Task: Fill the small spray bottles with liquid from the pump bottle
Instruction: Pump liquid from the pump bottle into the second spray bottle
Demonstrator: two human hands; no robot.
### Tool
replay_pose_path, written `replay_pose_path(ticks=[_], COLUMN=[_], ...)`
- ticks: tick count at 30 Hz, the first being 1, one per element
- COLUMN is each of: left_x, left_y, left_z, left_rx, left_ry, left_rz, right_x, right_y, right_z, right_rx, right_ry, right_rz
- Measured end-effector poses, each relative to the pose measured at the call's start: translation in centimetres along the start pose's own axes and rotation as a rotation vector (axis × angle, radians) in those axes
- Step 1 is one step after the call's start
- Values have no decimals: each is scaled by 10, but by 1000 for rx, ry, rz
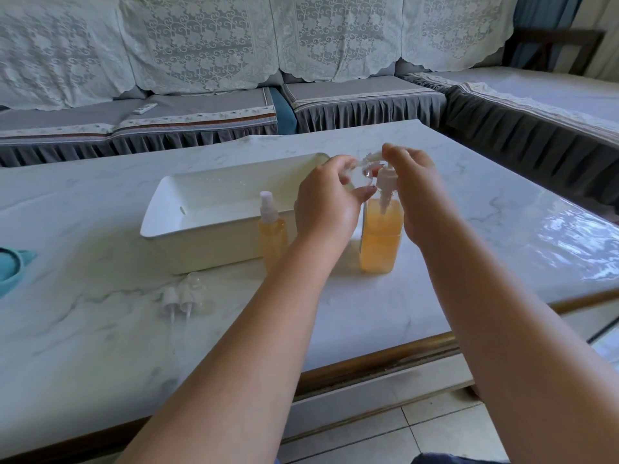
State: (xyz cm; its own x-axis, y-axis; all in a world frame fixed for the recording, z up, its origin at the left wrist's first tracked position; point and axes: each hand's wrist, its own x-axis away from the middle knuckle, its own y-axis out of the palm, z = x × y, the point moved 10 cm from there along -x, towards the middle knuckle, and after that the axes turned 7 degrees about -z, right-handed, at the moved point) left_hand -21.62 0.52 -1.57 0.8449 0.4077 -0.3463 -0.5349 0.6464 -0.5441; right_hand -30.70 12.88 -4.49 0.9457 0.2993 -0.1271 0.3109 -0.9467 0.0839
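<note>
Nothing here can be read. The pump bottle and the small spray bottle beside it show only bare clear plastic with orange liquid inside, no label, brand or number on the sides facing me. The white tray is plain, and the marble-patterned table carries only its veining. The remote control lying on the sofa is too small and blurred to make out any markings.
</note>
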Motion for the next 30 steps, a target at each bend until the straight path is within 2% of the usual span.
replay_pose_path(ticks=[4,11,20,30], left_x=[2,-3,-3,1], left_y=[3,-3,-2,4], left_z=[-4,3,2,-4], left_rx=[-14,14,27,-10], left_ry=[-5,31,17,-22], left_rz=[-25,19,24,6], right_x=[-2,-4,-2,-7], right_y=[-2,5,4,-3], right_z=[0,-1,0,5], right_rx=[42,-5,1,-19], right_ry=[-13,8,27,25], right_rz=[33,-89,-72,25])
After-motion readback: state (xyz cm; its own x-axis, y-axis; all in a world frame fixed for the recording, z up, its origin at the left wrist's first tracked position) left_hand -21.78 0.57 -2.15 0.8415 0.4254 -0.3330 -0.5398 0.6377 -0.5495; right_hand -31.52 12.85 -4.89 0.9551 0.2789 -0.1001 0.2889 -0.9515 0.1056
